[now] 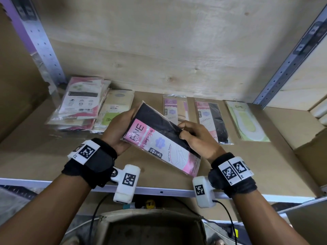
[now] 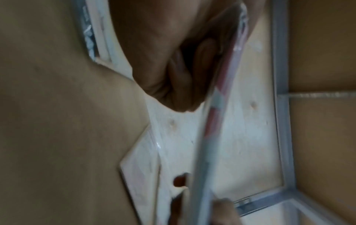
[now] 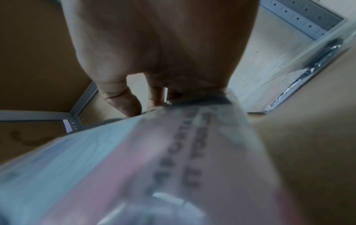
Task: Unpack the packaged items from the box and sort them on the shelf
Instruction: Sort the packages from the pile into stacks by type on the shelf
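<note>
Head view: both hands grip a stocking packet (image 1: 161, 138) above the shelf (image 1: 265, 156); left hand (image 1: 120, 129) cups its left edge, right hand (image 1: 196, 137) pinches its right edge; the box (image 1: 150, 227) sits below, contents unclear.

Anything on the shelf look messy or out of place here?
Yes: the stack of packets at the left is fanned out and skewed, its edges not lined up. The three single packets to the right lie flat, side by side. No damage shows.

Both hands, left (image 1: 118, 129) and right (image 1: 195, 137), grip a black stocking packet (image 1: 159, 138) above the shelf (image 1: 53, 156).
</note>
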